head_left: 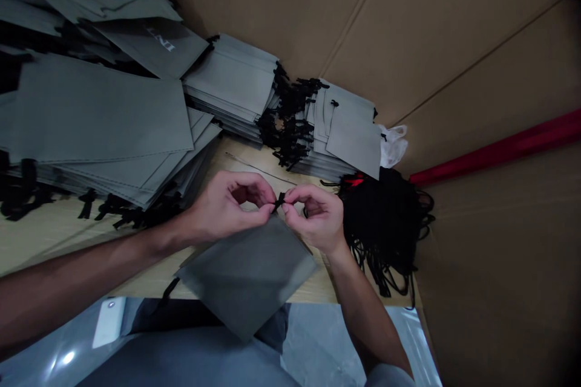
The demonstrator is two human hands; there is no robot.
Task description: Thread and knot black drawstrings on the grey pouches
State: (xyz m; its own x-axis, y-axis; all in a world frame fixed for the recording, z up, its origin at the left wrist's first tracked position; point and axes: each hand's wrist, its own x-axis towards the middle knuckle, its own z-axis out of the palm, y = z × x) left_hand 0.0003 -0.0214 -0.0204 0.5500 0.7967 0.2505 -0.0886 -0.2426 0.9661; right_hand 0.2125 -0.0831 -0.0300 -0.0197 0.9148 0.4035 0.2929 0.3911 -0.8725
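Note:
A flat grey paper bag (247, 275) lies tilted over the near edge of the wooden table (54, 230), one corner hanging towards me. At its top corner a short black cord (279, 200) sticks up. My left hand (227, 204) pinches that cord from the left with thumb and forefinger. My right hand (313, 214) pinches the same cord from the right, fingertips almost touching the left ones. Both hands hover just above the bag's upper edge.
Stacks of grey bags (97, 115) (233, 87) (347, 133) with black cord handles fill the table's far side. A heap of loose black cords (385, 224) lies at the right. Cardboard walls (454, 42), a red bar (499, 148) and a white plastic scrap (394, 144) stand behind.

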